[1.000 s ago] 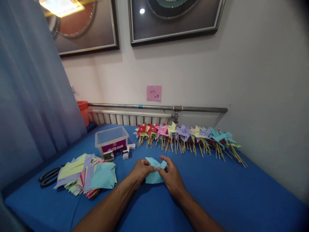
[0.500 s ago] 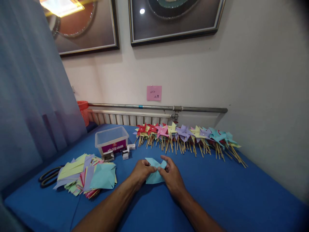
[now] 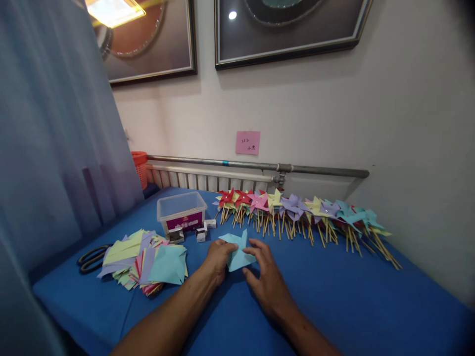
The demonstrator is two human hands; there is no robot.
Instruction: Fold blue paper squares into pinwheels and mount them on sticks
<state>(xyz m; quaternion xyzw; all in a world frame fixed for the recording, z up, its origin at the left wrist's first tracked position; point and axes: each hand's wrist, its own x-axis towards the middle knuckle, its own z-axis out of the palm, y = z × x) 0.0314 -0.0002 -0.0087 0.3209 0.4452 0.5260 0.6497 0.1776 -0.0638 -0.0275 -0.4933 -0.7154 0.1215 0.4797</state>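
Observation:
A light blue paper piece (image 3: 236, 249), partly folded with points sticking up, lies on the blue table (image 3: 352, 296) in front of me. My left hand (image 3: 218, 259) pinches its left side with closed fingers. My right hand (image 3: 267, 279) rests just right of the paper, fingers spread, fingertips touching its right edge. A pile of coloured paper squares (image 3: 144, 259) lies to the left of my left forearm.
A long row of finished paper pinwheels on sticks (image 3: 304, 215) lies along the wall. A clear plastic box (image 3: 181, 212) and small staple boxes (image 3: 202, 232) sit behind the paper. Black scissors (image 3: 91, 257) lie at the far left, beside a curtain (image 3: 48, 148).
The view has shifted a little. My right hand has let go of the paper's right corner and opened beside it, while the left hand keeps its pinch. The paper's points now stand up more.

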